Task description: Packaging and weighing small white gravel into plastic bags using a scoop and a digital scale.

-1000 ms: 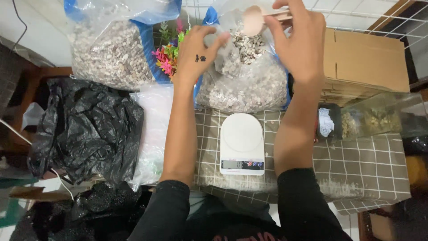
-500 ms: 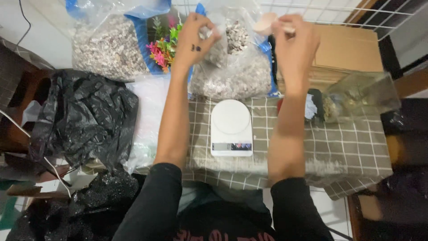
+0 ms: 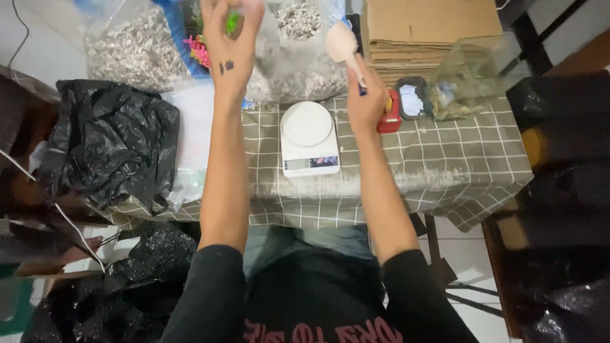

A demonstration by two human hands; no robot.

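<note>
My left hand [image 3: 230, 39] is raised at the top of the view, its fingers pinched on a small green piece beside the open clear bag of grey-white gravel [image 3: 293, 60]. My right hand [image 3: 366, 96] is closed on the handle of a pale plastic scoop [image 3: 342, 43], whose bowl points up in front of that bag. A white round-topped kitchen scale [image 3: 308, 136] sits on the checked tablecloth [image 3: 438, 159] between my forearms, with nothing on its platform.
A second clear bag of gravel [image 3: 133, 47] stands at the back left, with pink and green plastic plants [image 3: 199, 51] beside it. A crumpled black plastic bag [image 3: 111, 143] lies at the left. Flat cardboard [image 3: 432, 28], a small glass tank [image 3: 486, 73] and a red item [image 3: 391, 114] are at the right.
The view has tilted down, showing more of my lap. My right hand came down from the bag's top toward the table with the scoop. My left hand now pinches something green.
</note>
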